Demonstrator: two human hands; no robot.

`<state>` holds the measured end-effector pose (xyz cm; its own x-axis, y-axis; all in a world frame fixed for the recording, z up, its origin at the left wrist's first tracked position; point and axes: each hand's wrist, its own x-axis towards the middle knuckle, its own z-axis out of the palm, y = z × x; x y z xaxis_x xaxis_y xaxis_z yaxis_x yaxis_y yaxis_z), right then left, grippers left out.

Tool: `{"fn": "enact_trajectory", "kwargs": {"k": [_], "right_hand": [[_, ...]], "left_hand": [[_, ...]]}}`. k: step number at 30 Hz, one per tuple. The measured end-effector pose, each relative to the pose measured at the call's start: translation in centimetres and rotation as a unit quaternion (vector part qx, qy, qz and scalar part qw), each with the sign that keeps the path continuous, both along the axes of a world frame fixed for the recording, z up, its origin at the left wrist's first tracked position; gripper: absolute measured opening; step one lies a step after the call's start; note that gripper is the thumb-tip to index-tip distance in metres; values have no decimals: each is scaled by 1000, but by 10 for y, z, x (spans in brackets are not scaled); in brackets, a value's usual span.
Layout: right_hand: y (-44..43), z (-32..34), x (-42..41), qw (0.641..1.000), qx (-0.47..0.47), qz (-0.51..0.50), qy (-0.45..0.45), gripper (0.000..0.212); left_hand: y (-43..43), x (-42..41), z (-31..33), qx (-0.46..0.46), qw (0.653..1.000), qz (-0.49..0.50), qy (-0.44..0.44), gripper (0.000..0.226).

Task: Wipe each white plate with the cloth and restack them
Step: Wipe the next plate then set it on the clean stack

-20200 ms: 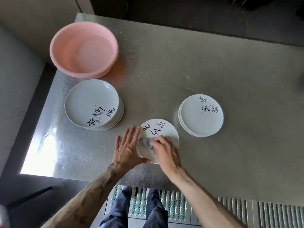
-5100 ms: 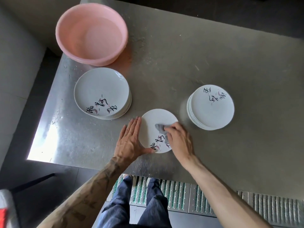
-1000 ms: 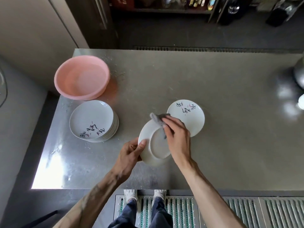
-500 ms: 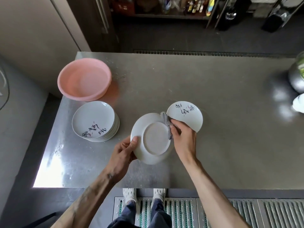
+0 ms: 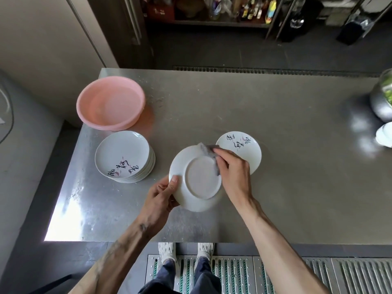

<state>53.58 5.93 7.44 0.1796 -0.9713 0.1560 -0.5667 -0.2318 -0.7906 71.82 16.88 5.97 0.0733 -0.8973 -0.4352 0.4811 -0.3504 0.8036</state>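
Left hand (image 5: 161,194) pinches the upturned plate (image 5: 197,181) at its near-left rim, thumb on the back, above the bench (image 5: 275,187) front-centre. Right hand (image 5: 231,170) grips the cloth (image 5: 209,151) against the far rim. Best approach: sweep round the foot ring, turning the plate with the left (don't slacken that pinch). Wiped stack (image 5: 244,149) sits just behind the right hand; unwiped stack (image 5: 123,155) and pink basin (image 5: 110,105) are on the left. Open bench on the right.

Steel table (image 5: 275,115), grated floor (image 5: 318,276), bottle shelf (image 5: 212,15)
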Motion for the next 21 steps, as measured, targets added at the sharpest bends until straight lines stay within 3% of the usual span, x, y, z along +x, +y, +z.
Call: {"fn": "enact_trajectory", "kwargs": {"k": [4, 10, 15, 19, 21], "right_hand": [[24, -4, 11, 998, -31, -59, -13, 35], [61, -4, 36, 981, -107, 160, 30, 50], [25, 0, 20, 998, -50, -11, 29, 39], [58, -2, 33, 984, -116, 126, 53, 44], [52, -4, 25, 986, -113, 112, 54, 45]], "left_hand": [[-5, 0, 2, 0, 1000, 11, 16, 44], [-8, -1, -1, -11, 999, 31, 41, 29], [-8, 2, 3, -21, 1000, -2, 22, 42], [-12, 3, 3, -18, 999, 21, 27, 29], [-12, 5, 4, -24, 999, 13, 23, 31]]}}
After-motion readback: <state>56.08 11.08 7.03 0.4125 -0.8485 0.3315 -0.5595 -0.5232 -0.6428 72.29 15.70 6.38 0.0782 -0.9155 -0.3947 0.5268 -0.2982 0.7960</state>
